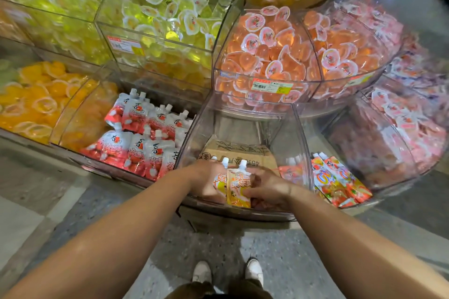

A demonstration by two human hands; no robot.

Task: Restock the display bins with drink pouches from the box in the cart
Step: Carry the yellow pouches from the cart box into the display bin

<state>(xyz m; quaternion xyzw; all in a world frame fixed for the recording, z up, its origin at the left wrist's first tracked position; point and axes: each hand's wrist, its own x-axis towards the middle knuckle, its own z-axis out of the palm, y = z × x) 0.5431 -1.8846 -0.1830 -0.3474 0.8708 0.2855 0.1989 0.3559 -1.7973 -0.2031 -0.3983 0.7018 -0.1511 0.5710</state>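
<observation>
while the orange drink pouches (237, 187) stand upright, caps up, inside the clear middle bin (243, 114), the left hand (206, 178) and right hand (268, 189) clasp them from either side; red pouches (143, 133) fill the neighbouring bin.

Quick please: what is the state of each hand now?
Left hand: holds orange-and-yellow spouted drink pouches.
Right hand: grips the same pouches.
</observation>
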